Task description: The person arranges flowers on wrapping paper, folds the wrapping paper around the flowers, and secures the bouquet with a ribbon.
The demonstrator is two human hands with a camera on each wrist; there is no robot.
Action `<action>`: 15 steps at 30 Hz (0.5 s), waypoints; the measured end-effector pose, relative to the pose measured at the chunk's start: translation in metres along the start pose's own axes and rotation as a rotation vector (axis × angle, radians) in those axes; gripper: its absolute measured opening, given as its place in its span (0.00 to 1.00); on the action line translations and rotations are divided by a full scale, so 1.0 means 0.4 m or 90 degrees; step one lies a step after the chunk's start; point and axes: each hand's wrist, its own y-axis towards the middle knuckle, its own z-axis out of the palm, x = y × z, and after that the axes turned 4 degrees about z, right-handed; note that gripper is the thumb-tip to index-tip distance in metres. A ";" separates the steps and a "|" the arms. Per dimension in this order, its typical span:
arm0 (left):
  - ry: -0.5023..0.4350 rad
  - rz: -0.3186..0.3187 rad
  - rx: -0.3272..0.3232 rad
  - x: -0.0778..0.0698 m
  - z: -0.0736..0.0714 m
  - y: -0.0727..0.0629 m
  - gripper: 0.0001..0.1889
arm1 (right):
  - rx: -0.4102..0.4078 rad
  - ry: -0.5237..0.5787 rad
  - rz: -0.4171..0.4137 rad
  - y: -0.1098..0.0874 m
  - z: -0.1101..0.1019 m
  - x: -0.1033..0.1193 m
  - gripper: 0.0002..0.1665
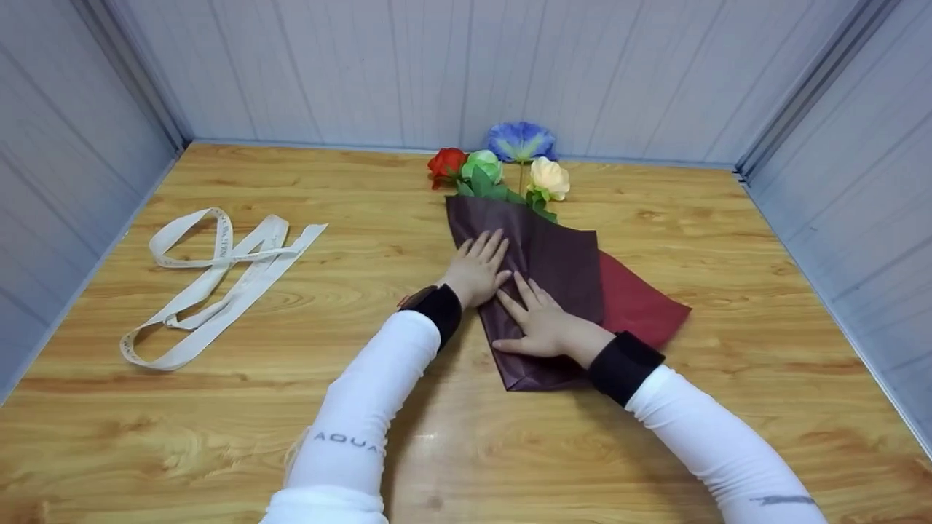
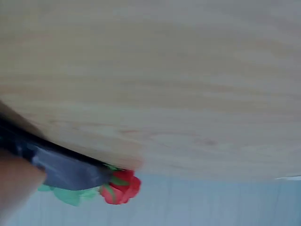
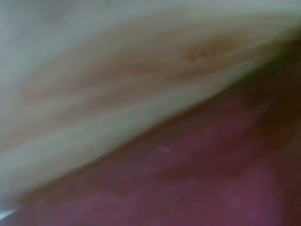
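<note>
Dark plum wrapping paper is folded around a bunch of artificial flowers on the table, and its red side shows at the right. A red rose, a green rose, a cream rose and a blue flower stick out at the far end; their lower stems are hidden inside the paper. My left hand lies flat on the paper's left edge, fingers straight. Lower down, my right hand rests on the paper with fingers spread. In the left wrist view the red rose shows beyond the paper.
A loosely looped white printed ribbon lies on the left of the wooden table. Pale panel walls stand behind the table and along both sides. The blue flower reaches up to the back wall.
</note>
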 end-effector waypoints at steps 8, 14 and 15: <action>-0.118 -0.002 0.049 0.004 -0.015 0.016 0.28 | -0.002 0.028 0.003 -0.002 0.003 -0.003 0.57; -0.148 -0.074 0.022 -0.006 -0.006 0.043 0.32 | -0.010 -0.003 -0.001 0.002 0.004 0.002 0.57; -0.151 -0.088 0.015 -0.005 -0.004 0.047 0.32 | -0.009 -0.003 0.000 0.003 0.004 0.003 0.57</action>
